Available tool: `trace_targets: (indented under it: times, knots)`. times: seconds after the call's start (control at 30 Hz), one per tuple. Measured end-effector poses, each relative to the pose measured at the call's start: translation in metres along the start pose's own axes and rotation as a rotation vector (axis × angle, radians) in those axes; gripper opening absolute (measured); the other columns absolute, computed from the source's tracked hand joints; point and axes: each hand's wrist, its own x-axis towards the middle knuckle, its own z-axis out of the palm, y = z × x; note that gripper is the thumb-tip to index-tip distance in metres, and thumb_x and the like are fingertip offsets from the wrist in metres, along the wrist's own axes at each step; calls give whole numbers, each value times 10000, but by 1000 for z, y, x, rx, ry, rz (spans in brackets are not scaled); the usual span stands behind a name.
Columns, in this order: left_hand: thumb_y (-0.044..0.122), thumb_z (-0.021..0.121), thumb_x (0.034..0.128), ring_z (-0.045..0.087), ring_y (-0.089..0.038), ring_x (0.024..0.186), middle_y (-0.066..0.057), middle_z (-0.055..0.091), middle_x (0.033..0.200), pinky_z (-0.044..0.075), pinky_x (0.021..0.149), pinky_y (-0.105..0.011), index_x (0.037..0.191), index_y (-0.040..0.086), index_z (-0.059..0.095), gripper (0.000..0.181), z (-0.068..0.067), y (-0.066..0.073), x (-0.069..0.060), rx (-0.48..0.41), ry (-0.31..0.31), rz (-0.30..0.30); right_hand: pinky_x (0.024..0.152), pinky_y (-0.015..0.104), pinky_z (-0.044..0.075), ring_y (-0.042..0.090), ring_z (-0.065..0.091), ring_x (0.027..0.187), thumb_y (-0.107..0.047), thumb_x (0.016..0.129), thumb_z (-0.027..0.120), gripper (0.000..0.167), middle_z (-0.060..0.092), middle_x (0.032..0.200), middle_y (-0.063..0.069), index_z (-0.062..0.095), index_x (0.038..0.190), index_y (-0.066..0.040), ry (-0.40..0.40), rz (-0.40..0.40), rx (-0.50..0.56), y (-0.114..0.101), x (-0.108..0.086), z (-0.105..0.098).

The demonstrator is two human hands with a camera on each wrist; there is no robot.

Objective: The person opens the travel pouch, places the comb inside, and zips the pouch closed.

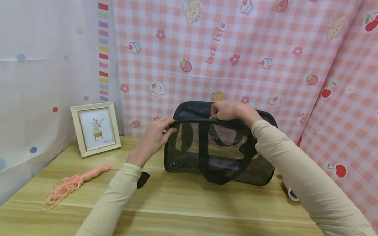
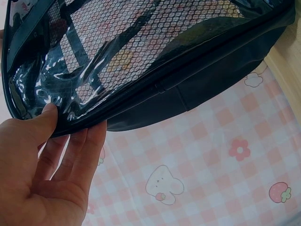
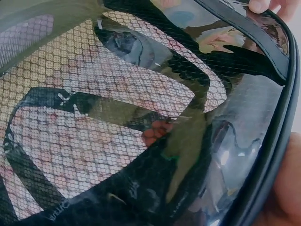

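Observation:
A black bag point(image 1: 185, 146) with see-through mesh panels stands upright on the table, its strap handle point(image 1: 203, 148) hanging down the front. My left hand point(image 1: 155, 136) pinches the bag's upper left edge; in the left wrist view, the thumb point(image 2: 40, 123) lies on the clear panel, with the fingers behind the rim. At the top, my right hand point(image 1: 227, 109) has curled fingers gripping the upper edge near the middle; what lies inside its grip is hidden. In the right wrist view only part of that hand point(image 3: 287, 183) shows beside the dark rim point(image 3: 263, 183). Something purple point(image 1: 223, 164) shows through the mesh.
A cream picture frame point(image 1: 116, 131) stands at the back left of the wooden table point(image 1: 179, 205). Before it lies a bundle of peach cord point(image 1: 75, 182). A small black object point(image 1: 143, 179) lies by my left sleeve. A pink-and-white object point(image 1: 292, 194) is partly hidden by my right forearm.

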Motion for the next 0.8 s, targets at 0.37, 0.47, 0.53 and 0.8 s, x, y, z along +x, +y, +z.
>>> trace_targets:
  times: [0.37, 0.47, 0.53, 0.8]
  knots:
    - [63, 671, 885, 654, -223, 802, -116, 649, 953, 572, 684, -301, 1062, -14, 671, 194, 1, -2, -4, 2, 5, 5, 740, 351, 445, 250, 522, 895, -61, 996, 469, 128, 533, 1048, 165, 506, 1079, 29, 16, -49, 181, 11, 1, 8]
    - [63, 671, 885, 653, -220, 802, -112, 649, 953, 572, 683, -300, 1057, -11, 672, 188, 2, -2, -4, -1, 5, 7, 741, 358, 471, 260, 555, 898, -2, 966, 500, 91, 549, 1005, 174, 507, 1049, 35, 53, -79, 211, 13, 1, 9]
    - [65, 671, 886, 652, -218, 805, -110, 649, 956, 571, 685, -299, 1059, -9, 672, 189, 2, -2, -4, -3, 2, 7, 717, 356, 484, 256, 571, 841, 21, 949, 518, 79, 569, 954, 168, 526, 1026, 37, 74, -100, 204, 13, 0, 8]
    - [68, 668, 887, 656, -228, 803, -119, 649, 957, 572, 678, -307, 1073, -16, 668, 204, 1, -1, 0, 12, 7, 8, 704, 355, 519, 222, 594, 760, 2, 898, 591, 85, 636, 849, 116, 642, 964, 19, 192, -124, 82, 10, -4, -6]
